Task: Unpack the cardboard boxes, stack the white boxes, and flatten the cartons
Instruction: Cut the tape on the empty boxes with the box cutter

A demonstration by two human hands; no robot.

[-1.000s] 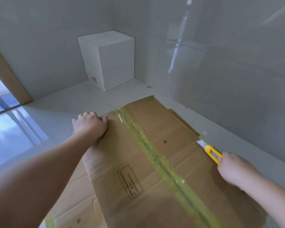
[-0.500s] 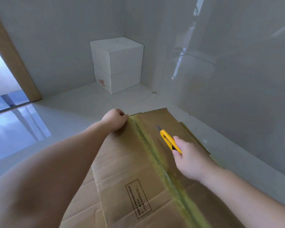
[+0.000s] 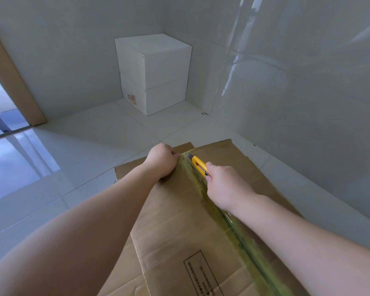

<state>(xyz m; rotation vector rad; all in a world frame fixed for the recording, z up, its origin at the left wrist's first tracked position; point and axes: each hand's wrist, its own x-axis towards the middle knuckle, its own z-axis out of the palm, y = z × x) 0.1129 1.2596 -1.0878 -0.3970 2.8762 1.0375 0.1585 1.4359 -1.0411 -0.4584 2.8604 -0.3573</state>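
The right hand (image 3: 224,184) has its fingers wrapped round the yellow utility knife (image 3: 200,165), with the short grey blade at the far end of the taped seam (image 3: 220,212) and the handle angled back toward the wrist. At about nine o'clock from the blade, just beside it, the left hand (image 3: 161,162) grips the far edge of the cardboard carton (image 3: 175,221), fingers curled over the rim and out of sight beyond it, knuckles up.

The carton lies at six o'clock in the view, its top panel facing up, the yellowed tape running from the far edge down toward five o'clock. A flattened brown sheet (image 3: 124,280) shows under its near left side.

Corrugated board like this should be light and fairly stiff across the panel, but it will likely bow along the seam once the tape is cut; the glossy tape looks slick and could let the blade skate. The edge hold near the seam seems a sound place to steady it, though those fingers sit close to the blade's line.

On the tiled floor (image 3: 94,133) at twelve o'clock, in the corner, two white boxes (image 3: 158,75) stand stacked, well apart from the carton. A doorway (image 3: 11,77) opens at ten o'clock.
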